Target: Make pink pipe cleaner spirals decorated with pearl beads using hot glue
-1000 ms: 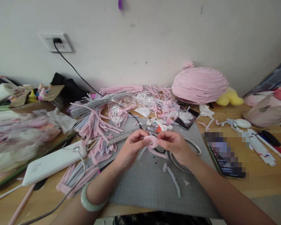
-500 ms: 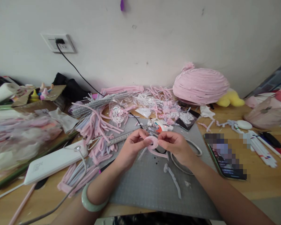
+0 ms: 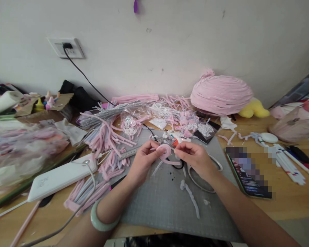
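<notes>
A pink fuzzy pipe cleaner (image 3: 165, 151), bent into a round coil with a loose tail towards the right, is held above the grey cutting mat. My left hand (image 3: 145, 159) pinches the coil's left side between thumb and fingers. At its right edge, my right hand (image 3: 193, 156) is closed in a pinch on what looks like a thin end of the same pipe cleaner; the fingertips partly hide it. Below the hands, large scissors (image 3: 201, 187) with pale handles lie on the mat, partly covered by my right hand. Behind the coil sits a white and orange glue gun (image 3: 181, 139).
Bundles of pink and grey pipe cleaners (image 3: 105, 137) and a white power bank (image 3: 61, 176) with a cable lie left. A metal ruler (image 3: 128, 153) and bags of pearl beads (image 3: 206, 129) are behind. A phone (image 3: 247, 175) and markers (image 3: 289, 164) lie right on the cutting mat's (image 3: 164, 209) far side.
The pink coil has turned and its spiral now shows more openly, with the tail reaching right. My right fingertips have shifted slightly away from the coil's edge.
</notes>
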A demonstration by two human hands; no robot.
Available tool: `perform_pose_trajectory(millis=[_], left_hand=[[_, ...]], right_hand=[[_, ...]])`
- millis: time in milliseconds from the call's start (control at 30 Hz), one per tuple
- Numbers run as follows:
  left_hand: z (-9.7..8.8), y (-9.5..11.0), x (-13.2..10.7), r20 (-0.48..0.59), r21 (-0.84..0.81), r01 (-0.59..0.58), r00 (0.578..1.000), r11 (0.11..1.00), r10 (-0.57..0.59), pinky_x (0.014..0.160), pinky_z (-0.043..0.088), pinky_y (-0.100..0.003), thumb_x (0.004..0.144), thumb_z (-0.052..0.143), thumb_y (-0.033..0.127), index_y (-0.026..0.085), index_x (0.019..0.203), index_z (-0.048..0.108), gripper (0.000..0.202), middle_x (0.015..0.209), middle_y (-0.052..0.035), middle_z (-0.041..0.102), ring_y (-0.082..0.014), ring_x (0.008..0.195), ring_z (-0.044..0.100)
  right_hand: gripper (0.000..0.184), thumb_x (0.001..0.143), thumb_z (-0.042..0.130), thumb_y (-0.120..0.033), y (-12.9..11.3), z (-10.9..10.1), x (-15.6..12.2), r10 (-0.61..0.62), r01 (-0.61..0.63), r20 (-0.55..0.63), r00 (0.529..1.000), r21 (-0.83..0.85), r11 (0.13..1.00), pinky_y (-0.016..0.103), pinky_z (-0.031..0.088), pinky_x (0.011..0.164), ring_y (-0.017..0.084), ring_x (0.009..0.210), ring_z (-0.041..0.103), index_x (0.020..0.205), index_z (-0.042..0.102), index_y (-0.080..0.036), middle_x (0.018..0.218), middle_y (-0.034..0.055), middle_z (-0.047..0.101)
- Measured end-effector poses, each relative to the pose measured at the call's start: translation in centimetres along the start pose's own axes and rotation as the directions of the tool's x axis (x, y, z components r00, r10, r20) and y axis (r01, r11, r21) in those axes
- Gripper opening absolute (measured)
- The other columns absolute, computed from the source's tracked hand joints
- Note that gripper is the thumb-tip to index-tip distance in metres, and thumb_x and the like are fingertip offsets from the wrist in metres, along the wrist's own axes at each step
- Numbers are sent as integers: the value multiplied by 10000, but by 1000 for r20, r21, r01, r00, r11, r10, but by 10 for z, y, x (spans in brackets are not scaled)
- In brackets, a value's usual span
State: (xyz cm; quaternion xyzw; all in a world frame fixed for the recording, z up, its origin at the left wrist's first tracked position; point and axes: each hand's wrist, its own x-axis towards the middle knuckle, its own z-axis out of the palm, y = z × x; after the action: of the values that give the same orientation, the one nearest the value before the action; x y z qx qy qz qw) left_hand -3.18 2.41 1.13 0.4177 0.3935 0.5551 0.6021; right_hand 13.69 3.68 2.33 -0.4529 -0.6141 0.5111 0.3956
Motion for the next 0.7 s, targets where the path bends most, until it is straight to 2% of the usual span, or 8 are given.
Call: perform_pose_trajectory(millis=[233, 400, 700], left_hand=[[0, -3, 0, 11, -1, 22, 1000, 1000, -22, 680, 383, -215, 714, 686, 273, 165, 666, 561, 173, 699, 19, 632, -99, 678, 539], [3, -3, -1, 22, -20, 49, 999, 999, -48, 709, 379, -227, 690, 704, 274, 158, 655, 559, 189, 705, 13, 629, -107, 699, 539], [5, 1, -1, 24, -41, 77, 997, 996, -76, 697, 374, -243, 678, 711, 281, 155, 665, 537, 216, 714, -7, 624, -122, 698, 532]], right_hand=[[239, 666, 638, -395, 5, 0, 5, 105, -101, 84, 991, -50, 994, 229, 345, 516, 108, 562, 467, 734, 645, -166, 617, -5, 559], [251, 667, 635, -403, 3, 0, 4, 93, -91, 77, 993, -27, 995, 230, 377, 529, 118, 594, 505, 738, 649, -162, 648, 7, 593], [205, 652, 635, -352, 0, 1, 3, 83, -81, 78, 993, -29, 996, 211, 334, 479, 94, 537, 453, 723, 649, -160, 601, -9, 558]])
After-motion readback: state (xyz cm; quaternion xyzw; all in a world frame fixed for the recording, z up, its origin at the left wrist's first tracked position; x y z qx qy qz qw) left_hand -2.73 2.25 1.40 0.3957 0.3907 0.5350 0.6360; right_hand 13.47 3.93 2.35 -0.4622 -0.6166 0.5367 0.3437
